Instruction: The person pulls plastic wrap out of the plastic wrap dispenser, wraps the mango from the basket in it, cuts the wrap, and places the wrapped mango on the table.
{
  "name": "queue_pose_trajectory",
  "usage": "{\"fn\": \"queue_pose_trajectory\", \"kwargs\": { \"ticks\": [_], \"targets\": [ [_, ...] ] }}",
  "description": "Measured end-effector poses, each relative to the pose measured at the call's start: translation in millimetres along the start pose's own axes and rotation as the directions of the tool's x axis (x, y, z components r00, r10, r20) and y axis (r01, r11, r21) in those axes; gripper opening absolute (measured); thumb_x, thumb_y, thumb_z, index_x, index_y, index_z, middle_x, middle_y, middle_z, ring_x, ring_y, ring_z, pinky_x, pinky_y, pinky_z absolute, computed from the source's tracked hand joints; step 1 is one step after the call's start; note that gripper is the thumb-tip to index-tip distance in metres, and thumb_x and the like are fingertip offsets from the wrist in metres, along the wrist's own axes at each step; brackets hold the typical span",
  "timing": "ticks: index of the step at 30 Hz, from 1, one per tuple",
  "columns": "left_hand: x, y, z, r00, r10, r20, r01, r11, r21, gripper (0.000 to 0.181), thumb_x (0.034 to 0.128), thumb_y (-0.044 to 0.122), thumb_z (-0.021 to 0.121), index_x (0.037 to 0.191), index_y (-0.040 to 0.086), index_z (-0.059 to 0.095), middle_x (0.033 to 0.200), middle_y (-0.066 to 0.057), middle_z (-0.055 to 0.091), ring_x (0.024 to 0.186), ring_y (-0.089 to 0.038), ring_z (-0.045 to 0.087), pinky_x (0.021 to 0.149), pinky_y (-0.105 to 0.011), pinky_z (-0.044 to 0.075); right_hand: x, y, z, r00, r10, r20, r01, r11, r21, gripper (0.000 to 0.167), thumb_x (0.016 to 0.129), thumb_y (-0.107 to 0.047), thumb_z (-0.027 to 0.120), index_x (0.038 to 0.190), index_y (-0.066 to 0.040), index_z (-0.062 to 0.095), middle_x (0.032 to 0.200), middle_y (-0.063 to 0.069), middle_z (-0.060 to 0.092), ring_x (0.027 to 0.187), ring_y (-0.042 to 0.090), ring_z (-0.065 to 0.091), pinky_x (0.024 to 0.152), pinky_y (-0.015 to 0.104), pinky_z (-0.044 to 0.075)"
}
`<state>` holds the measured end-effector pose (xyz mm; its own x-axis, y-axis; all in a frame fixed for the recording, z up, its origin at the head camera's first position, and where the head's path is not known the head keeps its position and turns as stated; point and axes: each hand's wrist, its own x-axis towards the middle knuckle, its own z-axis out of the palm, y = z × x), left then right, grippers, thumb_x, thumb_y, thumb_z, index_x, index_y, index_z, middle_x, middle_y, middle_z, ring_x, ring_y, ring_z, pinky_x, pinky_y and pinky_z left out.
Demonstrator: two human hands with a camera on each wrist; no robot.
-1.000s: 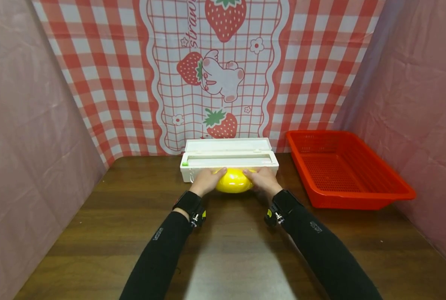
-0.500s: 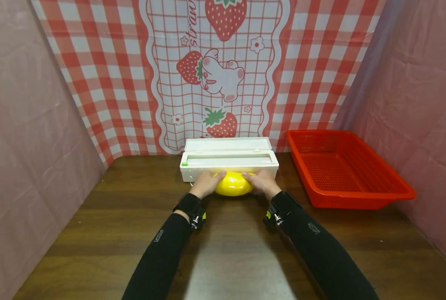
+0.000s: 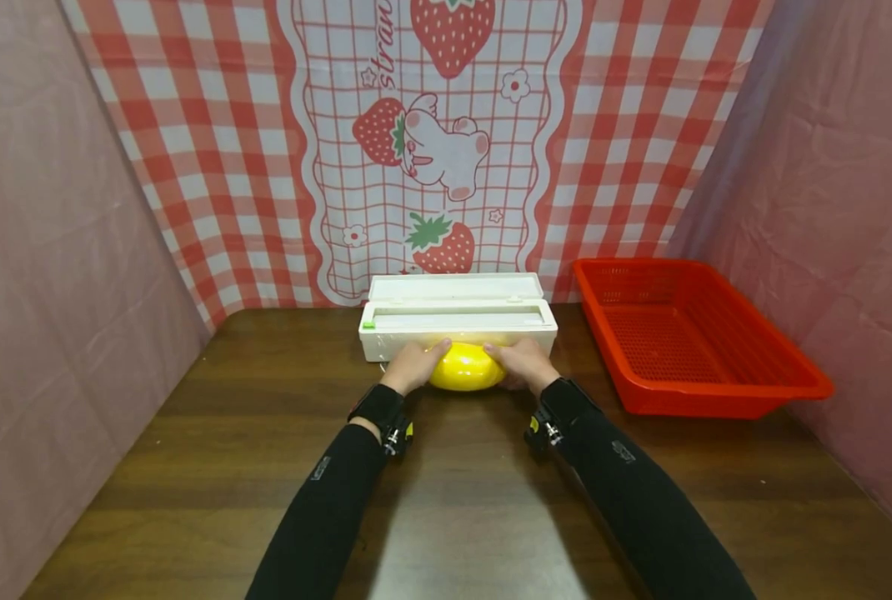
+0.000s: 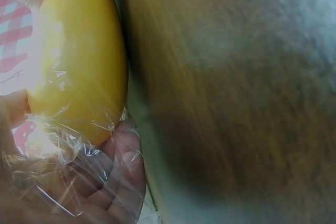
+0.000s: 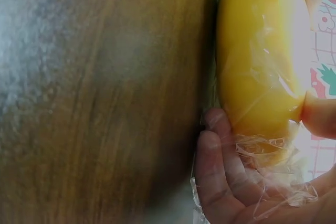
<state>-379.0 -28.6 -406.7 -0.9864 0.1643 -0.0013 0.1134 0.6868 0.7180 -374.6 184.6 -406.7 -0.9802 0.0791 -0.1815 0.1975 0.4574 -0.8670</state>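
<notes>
A smooth yellow oval fruit [image 3: 466, 367], its exact kind unclear, is held just in front of a white cling film dispenser [image 3: 458, 319]. My left hand [image 3: 413, 365] grips its left end, thumb on top and fingers beneath. At the other end my right hand [image 3: 524, 363] holds it the same way. Clear cling film [image 4: 65, 148] covers the fruit and bunches in the left palm in the left wrist view. In the right wrist view more crumpled film [image 5: 268, 148] gathers at the right palm. The dispenser's lid [image 3: 455, 287] stands raised at the back.
A red plastic basket [image 3: 716, 389] stands on the wooden table [image 3: 266, 450] to the right. A green slider [image 3: 368, 325] sits at the dispenser's left end. A checked strawberry cloth [image 3: 221, 167] hangs behind, with pink cloth at both sides.
The fruit has dipped and turned slightly toward me since a second ago, and over the last half second it has barely moved. Both hands keep their grip on its ends.
</notes>
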Motion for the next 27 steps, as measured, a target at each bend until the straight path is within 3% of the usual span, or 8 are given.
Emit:
{"fn": "queue_pose_trajectory", "kwargs": {
  "ticks": [5,9,11,16,19,23,25,27],
  "targets": [
    [1.1,-1.0,-0.4,1.000,-0.023,0.017,0.024,0.998,-0.053,0.066,0.1027,0.056,0.047,0.109,-0.006,0.068,0.078,-0.010,0.061,0.066,-0.021,0.057,0.063,-0.030,0.044,-0.7,-2,-2,0.999,0.020,0.035,-0.021,0.999,0.032,0.052,0.098,-0.038,0.067,0.121,0.009,0.060,0.097,0.015,0.061,0.068,0.025,0.066,0.066,0.037,0.059],
    [1.5,-2.0,-0.4,0.999,-0.041,0.025,0.043,0.993,-0.109,0.067,0.1019,0.056,0.050,0.118,-0.007,0.065,0.086,-0.010,0.061,0.069,-0.020,0.056,0.062,-0.027,0.044,-1.8,-2,-3,0.999,-0.012,0.042,0.011,1.000,0.011,0.053,0.098,-0.039,0.066,0.122,0.009,0.060,0.097,0.015,0.061,0.072,0.027,0.066,0.068,0.038,0.059],
    [1.9,-3.3,-0.1,0.998,-0.048,0.031,0.051,0.989,-0.136,0.068,0.1016,0.056,0.051,0.123,-0.008,0.063,0.093,-0.012,0.062,0.072,-0.021,0.057,0.063,-0.027,0.045,-3.4,-2,-4,0.997,-0.079,0.014,0.080,0.994,-0.080,0.053,0.098,-0.040,0.066,0.118,0.009,0.062,0.093,0.014,0.061,0.074,0.027,0.063,0.068,0.035,0.057],
    [2.0,-6.4,-0.6,0.997,-0.061,0.047,0.069,0.977,-0.202,0.070,0.1003,0.055,0.055,0.127,-0.009,0.061,0.104,-0.015,0.063,0.079,-0.021,0.059,0.064,-0.027,0.048,-11.3,-8,-3,0.965,-0.252,-0.068,0.210,0.905,-0.371,0.049,0.097,-0.045,0.064,0.095,0.003,0.067,0.075,0.011,0.058,0.065,0.026,0.057,0.058,0.032,0.047],
    [0.8,-6.2,-0.5,0.996,-0.064,0.055,0.075,0.969,-0.237,0.068,0.1002,0.054,0.056,0.125,-0.010,0.060,0.095,-0.012,0.061,0.072,-0.019,0.057,0.061,-0.025,0.046,-14.7,-10,-2,0.961,-0.259,-0.093,0.200,0.889,-0.412,0.049,0.096,-0.048,0.064,0.093,0.000,0.064,0.074,0.011,0.057,0.061,0.026,0.057,0.054,0.032,0.047],
    [-1.1,-4.1,-1.0,0.996,-0.070,0.061,0.083,0.967,-0.240,0.066,0.1006,0.054,0.056,0.121,-0.009,0.061,0.081,-0.008,0.055,0.061,-0.016,0.051,0.056,-0.024,0.043,-16.6,-13,-3,0.947,-0.298,-0.123,0.216,0.868,-0.446,0.050,0.094,-0.046,0.067,0.105,0.002,0.063,0.087,0.015,0.062,0.074,0.029,0.058,0.063,0.036,0.048],
    [-0.6,-3.3,-1.6,0.995,-0.076,0.067,0.089,0.969,-0.232,0.066,0.1004,0.054,0.056,0.120,-0.009,0.061,0.078,-0.007,0.054,0.059,-0.016,0.050,0.055,-0.023,0.042,-17.8,-17,-3,0.921,-0.370,-0.120,0.273,0.835,-0.479,0.049,0.093,-0.041,0.070,0.110,0.005,0.064,0.095,0.018,0.064,0.083,0.032,0.059,0.071,0.040,0.049],
    [0.2,-3.3,-2.3,0.994,-0.080,0.070,0.093,0.971,-0.222,0.066,0.1004,0.055,0.055,0.117,-0.008,0.062,0.075,-0.006,0.054,0.057,-0.015,0.049,0.054,-0.023,0.041,-18.7,-21,0,0.876,-0.474,-0.093,0.361,0.771,-0.525,0.045,0.092,-0.035,0.072,0.112,0.006,0.067,0.100,0.020,0.066,0.089,0.034,0.060,0.078,0.044,0.050]
  ]
}}
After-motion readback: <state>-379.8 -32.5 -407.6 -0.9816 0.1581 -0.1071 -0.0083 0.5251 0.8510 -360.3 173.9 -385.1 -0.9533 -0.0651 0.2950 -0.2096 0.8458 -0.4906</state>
